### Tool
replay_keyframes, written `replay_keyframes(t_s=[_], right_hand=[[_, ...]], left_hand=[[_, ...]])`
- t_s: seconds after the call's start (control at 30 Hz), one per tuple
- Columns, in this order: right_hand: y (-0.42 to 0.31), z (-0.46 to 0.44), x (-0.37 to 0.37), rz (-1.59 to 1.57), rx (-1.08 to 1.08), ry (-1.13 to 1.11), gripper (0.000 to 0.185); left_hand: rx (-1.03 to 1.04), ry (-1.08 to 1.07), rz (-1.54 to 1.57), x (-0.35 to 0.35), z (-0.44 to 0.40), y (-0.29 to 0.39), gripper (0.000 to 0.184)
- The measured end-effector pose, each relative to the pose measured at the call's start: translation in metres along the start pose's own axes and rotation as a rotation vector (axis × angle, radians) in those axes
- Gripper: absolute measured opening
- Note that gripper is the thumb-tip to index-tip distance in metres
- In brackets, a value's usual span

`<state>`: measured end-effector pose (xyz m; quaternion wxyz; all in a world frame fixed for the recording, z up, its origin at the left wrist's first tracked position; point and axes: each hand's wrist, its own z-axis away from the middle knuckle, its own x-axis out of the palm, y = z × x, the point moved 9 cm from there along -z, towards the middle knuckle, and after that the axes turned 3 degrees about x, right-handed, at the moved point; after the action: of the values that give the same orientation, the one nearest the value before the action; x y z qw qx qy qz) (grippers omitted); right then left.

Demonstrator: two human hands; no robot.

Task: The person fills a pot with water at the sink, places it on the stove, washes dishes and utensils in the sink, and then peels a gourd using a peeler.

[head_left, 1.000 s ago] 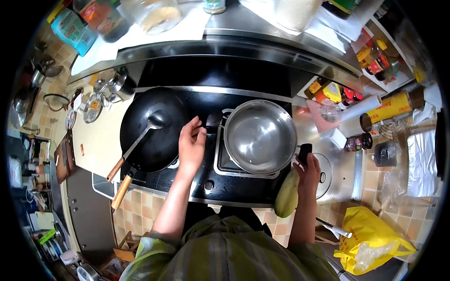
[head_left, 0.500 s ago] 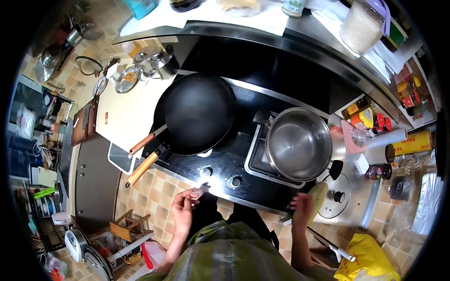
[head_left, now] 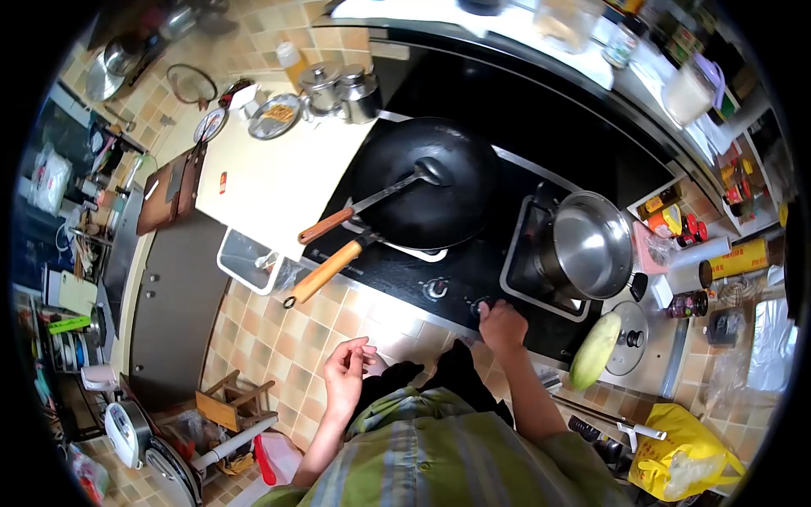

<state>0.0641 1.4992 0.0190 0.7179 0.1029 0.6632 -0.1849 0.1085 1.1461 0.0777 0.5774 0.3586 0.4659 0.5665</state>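
Observation:
At the front of the black stove, my right hand (head_left: 504, 328) has its fingers closed on a stove knob (head_left: 482, 307), which they partly cover. My left hand (head_left: 345, 374) hovers over the floor in front of my body, its fingers curled together; whatever they may hold is too small to make out. A black wok (head_left: 456, 203) sits on the left burner, with a wood-handled ladle (head_left: 384, 196) resting in it. The steel pot (head_left: 594, 245) stands on the right burner. A pale green gourd (head_left: 596, 351) lies beside the glass lid (head_left: 627, 338), right of my right hand.
A cream counter (head_left: 262, 182) with plates and steel canisters (head_left: 359, 93) adjoins the stove's left side. Below it is a white bin (head_left: 247, 264). The wok's wooden handle (head_left: 325, 272) juts over the front edge. A yellow bag (head_left: 684, 452) sits at the lower right.
The view has shifted, moving the stove rightward in the frame. My right hand has left the gourd's side and closed on a knob. My left hand has withdrawn from above the stove and curled its fingers.

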Motion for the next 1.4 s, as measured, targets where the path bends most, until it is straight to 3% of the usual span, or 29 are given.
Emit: replay_keyframes(t_s=[0.07,0.23,0.33,0.4,0.47,0.5,0.53,0.57,0.63,0.7,0.73,0.77,0.8,0.83,0.9,0.93,0.97,1.0,1.07,1.13,1.17,1.33,1.4], right_hand=[[-0.004,-0.004,0.005,0.159,0.078,-0.134,0.049],[-0.015,-0.024,0.032,0.21,-0.007,-0.58,0.057],[-0.012,-0.02,0.033,-0.004,0.325,-0.884,0.056],[0.004,-0.031,0.058,-0.108,0.358,-0.924,0.052],[-0.002,-0.038,0.072,0.116,0.136,-1.046,0.044],[-0.015,-0.039,0.056,0.167,0.149,-0.964,0.037],[-0.022,-0.045,0.066,0.432,-0.074,-0.918,0.03],[-0.018,-0.052,0.106,0.717,-0.6,-0.782,0.03],[-0.027,-0.037,0.1,0.985,-0.641,-0.599,0.037],[-0.036,-0.023,0.086,1.013,-0.711,-0.527,0.038],[-0.024,-0.028,0.094,0.989,-0.732,-0.38,0.038],[-0.025,-0.028,0.094,1.008,-0.761,-0.458,0.038],[-0.042,-0.027,0.074,0.929,-0.67,-0.484,0.034],[-0.024,-0.042,0.097,0.92,-0.602,-0.606,0.03],[-0.045,-0.039,0.079,0.929,-0.508,-0.611,0.025],[-0.064,-0.04,0.072,0.838,-0.555,-0.449,0.027],[-0.106,-0.025,0.039,0.713,-0.675,-0.153,0.043],[-0.134,-0.016,0.034,0.706,-0.707,-0.113,0.05],[-0.174,0.013,0.025,0.659,-0.624,-0.386,0.042],[-0.139,0.027,0.108,0.883,-0.726,-0.868,0.044],[-0.146,0.035,0.113,0.829,-0.726,-0.951,0.042],[-0.222,0.075,0.1,0.299,-0.827,-0.985,0.037],[-0.255,0.087,0.093,0.186,-0.879,-0.901,0.038]], left_hand=[[-0.02,0.05,0.035,-0.04,0.007,-0.024,0.021],[-0.12,0.212,0.093,-0.133,0.024,-0.075,0.02],[-0.138,0.266,0.137,-0.171,0.025,-0.094,0.02],[-0.133,0.306,0.177,-0.195,0.023,-0.098,0.02],[-0.135,0.323,0.214,-0.209,0.021,-0.097,0.023],[-0.137,0.332,0.221,-0.215,0.02,-0.1,0.022],[-0.147,0.339,0.227,-0.22,0.021,-0.105,0.022],[-0.161,0.356,0.242,-0.226,0.024,-0.108,0.022],[-0.177,0.371,0.273,-0.235,0.023,-0.111,0.022],[-0.183,0.41,0.321,-0.245,0.025,-0.117,0.022],[-0.183,0.434,0.349,-0.249,0.027,-0.12,0.022],[-0.193,0.469,0.347,-0.253,0.029,-0.125,0.022],[-0.207,0.515,0.37,-0.254,0.034,-0.128,0.022],[-0.217,0.562,0.384,-0.258,0.039,-0.13,0.021],[-0.226,0.626,0.417,-0.268,0.045,-0.127,0.022],[-0.222,0.646,0.42,-0.268,0.047,-0.126,0.021],[-0.237,0.661,0.486,-0.266,0.047,-0.129,0.02],[-0.21,0.647,0.496,-0.265,0.046,-0.117,0.02],[-0.149,0.633,0.548,-0.256,0.037,-0.133,0.02],[-0.197,0.626,0.424,-0.257,0.036,-0.118,0.022],[-0.19,0.616,0.351,-0.259,0.033,-0.114,0.023],[-0.15,0.498,0.243,-0.26,0.015,-0.081,0.023],[-0.173,0.479,0.183,-0.271,0.014,-0.08,0.022]])
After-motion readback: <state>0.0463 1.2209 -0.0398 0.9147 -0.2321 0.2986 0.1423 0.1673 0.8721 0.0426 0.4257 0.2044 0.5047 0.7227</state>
